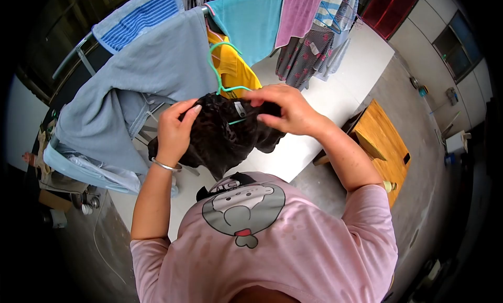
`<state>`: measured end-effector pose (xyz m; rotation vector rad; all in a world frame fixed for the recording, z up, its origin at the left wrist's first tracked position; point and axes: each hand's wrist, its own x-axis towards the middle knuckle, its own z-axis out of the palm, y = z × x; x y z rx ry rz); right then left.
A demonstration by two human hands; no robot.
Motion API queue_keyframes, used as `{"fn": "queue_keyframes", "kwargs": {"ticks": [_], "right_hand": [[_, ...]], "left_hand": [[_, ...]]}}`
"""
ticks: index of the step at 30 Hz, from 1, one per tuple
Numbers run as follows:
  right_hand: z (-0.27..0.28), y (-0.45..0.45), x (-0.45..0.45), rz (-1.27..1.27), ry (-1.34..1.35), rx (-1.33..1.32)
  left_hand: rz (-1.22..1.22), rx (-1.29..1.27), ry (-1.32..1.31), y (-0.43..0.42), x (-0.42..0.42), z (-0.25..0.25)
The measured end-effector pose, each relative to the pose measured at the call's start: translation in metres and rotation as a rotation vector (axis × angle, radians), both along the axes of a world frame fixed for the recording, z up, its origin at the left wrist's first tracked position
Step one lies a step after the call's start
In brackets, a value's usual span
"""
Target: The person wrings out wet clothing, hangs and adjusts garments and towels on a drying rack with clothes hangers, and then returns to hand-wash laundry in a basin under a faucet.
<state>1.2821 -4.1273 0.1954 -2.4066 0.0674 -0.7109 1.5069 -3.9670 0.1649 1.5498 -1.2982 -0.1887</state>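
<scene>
A black, thin garment (217, 140) hangs bunched in front of me on a mint-green clothes hanger (216, 72). The hanger's hook points up and away, and a bit of its green bar shows again inside the neck opening. A pale label (240, 109) sits at the collar. My left hand (175, 130), with a metal bangle at the wrist, is closed on the garment's left shoulder, thumb against fingers. At the garment's right shoulder is my right hand (291, 109), thumb and forefinger apart beside the hanger's arm. Dark cloth shows between those fingers.
A drying rack (84, 57) ahead carries a large grey-blue cloth (152, 62), a turquoise towel (249, 23), a pink towel (298, 12), a yellow garment (236, 64) and a patterned garment (304, 57). A wooden table (385, 140) stands to the right.
</scene>
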Motion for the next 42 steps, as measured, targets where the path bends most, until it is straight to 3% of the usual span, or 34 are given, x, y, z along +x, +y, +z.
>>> {"fn": "queue_keyframes", "kwargs": {"ticks": [2, 3, 6, 9, 13, 16, 19, 21, 23, 27, 28, 31, 35, 38, 42], "right_hand": [[0.0, -0.01, -0.015, 0.035, -0.164, 0.396], [0.003, -0.019, -0.022, -0.076, -0.292, 0.381], [0.0, -0.053, -0.05, -0.345, -0.231, 0.195], [-0.018, -0.063, -0.075, -0.441, -0.044, 0.335], [-0.039, -0.074, -0.089, -0.388, -0.137, 0.503], [-0.029, -0.071, -0.092, -0.491, -0.1, 0.441], [-0.027, -0.08, -0.096, -0.533, -0.246, 0.45], [-0.014, -0.075, -0.093, -0.69, -0.23, 0.156], [0.01, -0.051, -0.072, -0.569, -0.297, 0.034], [0.032, -0.035, -0.038, -0.426, 0.059, -0.224], [0.029, -0.034, -0.031, -0.387, 0.033, -0.263], [0.023, -0.037, -0.028, -0.414, -0.029, -0.039], [0.021, -0.043, -0.038, -0.496, 0.01, 0.018], [0.016, -0.052, -0.052, -0.414, -0.005, 0.37], [0.015, -0.047, -0.064, -0.378, 0.081, 0.463]], "left_hand": [[-0.066, 0.001, 0.113, 0.0, 0.006, 0.001], [-0.092, -0.01, 0.159, 0.0, 0.007, 0.003], [-0.083, -0.064, 0.156, -0.002, 0.014, 0.003], [-0.095, -0.095, 0.185, -0.004, 0.02, 0.002], [-0.113, -0.114, 0.271, -0.004, 0.022, 0.002], [-0.107, -0.136, 0.277, -0.007, 0.026, -0.005], [-0.095, -0.143, 0.271, -0.007, 0.03, -0.007], [-0.102, -0.13, 0.293, -0.006, 0.026, -0.006], [-0.129, -0.109, 0.326, -0.009, 0.019, -0.003], [-0.197, -0.062, 0.338, -0.022, 0.018, -0.014], [-0.233, -0.053, 0.357, -0.023, 0.017, -0.01], [-0.261, -0.035, 0.362, -0.024, 0.026, -0.012], [-0.202, -0.026, 0.212, -0.021, 0.037, -0.012], [-0.187, 0.036, -0.071, -0.013, 0.052, -0.008], [-0.22, 0.168, -0.027, -0.008, 0.063, -0.023]]}}
